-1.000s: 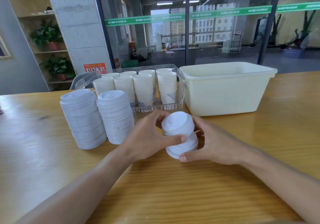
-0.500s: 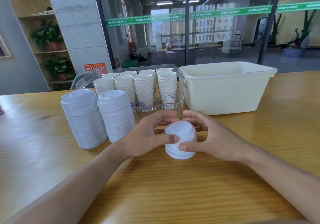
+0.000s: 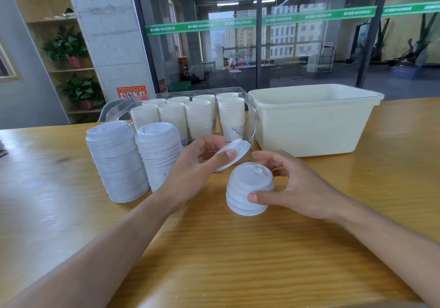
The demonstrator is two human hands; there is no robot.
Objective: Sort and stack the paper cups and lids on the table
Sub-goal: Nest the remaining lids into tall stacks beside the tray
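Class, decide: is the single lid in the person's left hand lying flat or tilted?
Tilted. The single lid, pinched by the left hand, slants in the air above the short lid stack; its far edge sits higher.

Two bare forearms enter from the lower corners of the head view, each uncovered from the frame edge to the wrist, with no sleeve or cuff in sight. The left hand [image 3: 197, 164] and the right hand [image 3: 300, 188] are bare as well: no gloves, rings, watch, bracelet or strap show on the fingers or wrists. The fingernails that show, on the left thumb and the right thumb, are short and unpainted. No other part of the person appears.
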